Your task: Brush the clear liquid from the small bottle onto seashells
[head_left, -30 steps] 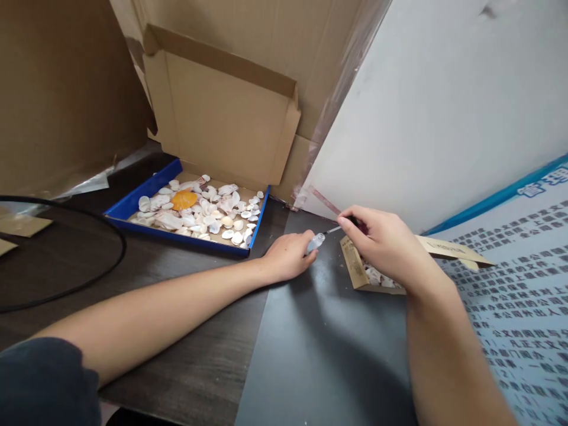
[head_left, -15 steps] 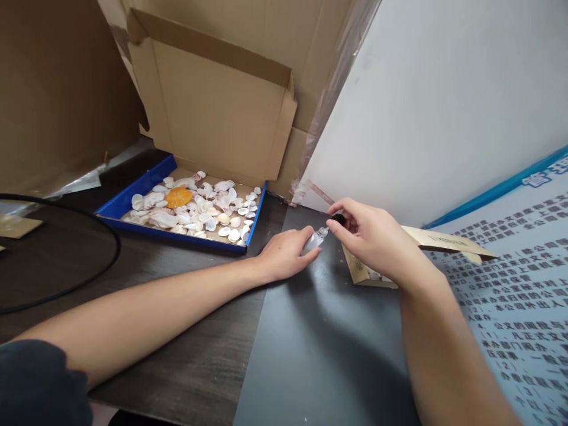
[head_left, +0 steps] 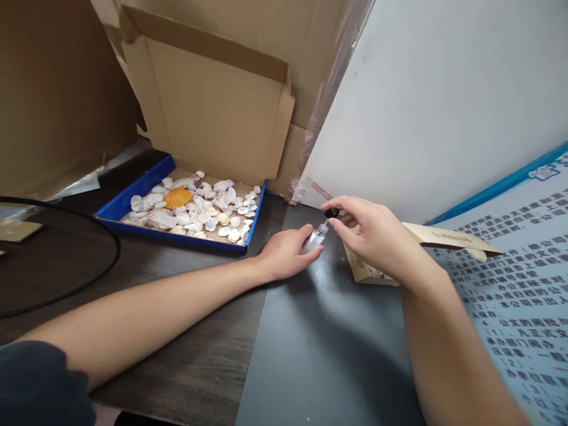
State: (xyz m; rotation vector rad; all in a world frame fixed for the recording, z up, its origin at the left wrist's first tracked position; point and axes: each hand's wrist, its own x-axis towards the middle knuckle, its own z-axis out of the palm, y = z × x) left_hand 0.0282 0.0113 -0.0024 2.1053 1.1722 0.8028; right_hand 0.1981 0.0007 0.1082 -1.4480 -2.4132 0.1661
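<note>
Far L: brown cardboard panel [head_left: 57,89], upright; below it, a black cable [head_left: 116,248] looped over the dark wood-grain table [head_left: 186,331]. L of ctr.: blue-edged tray [head_left: 177,236] w/ many pale shells [head_left: 202,210], incl. one orange shell [head_left: 178,197]; cardboard lid [head_left: 217,106] stands open at its rear edge. Ctr.: L hand [head_left: 286,254], fingers and thumb clamped around a sm. clear bottle [head_left: 314,238], held tilted, neck up and to the R, above the L part of a grey mat [head_left: 328,337]. Next to R: black cap [head_left: 331,213], pinched betw. thumb & index of R hand [head_left: 373,231], right by the bottle's neck; whether seated on the thread, can't tell. Beneath/behind R hand: sm. carton [head_left: 355,260], partly hidden, w/ a few shells visible and flap [head_left: 452,236] extending R. Behind: white panel [head_left: 421,89], leaning. Far R: printed sheet [head_left: 523,266], blue band along upper edge, rows of dark characters.
</note>
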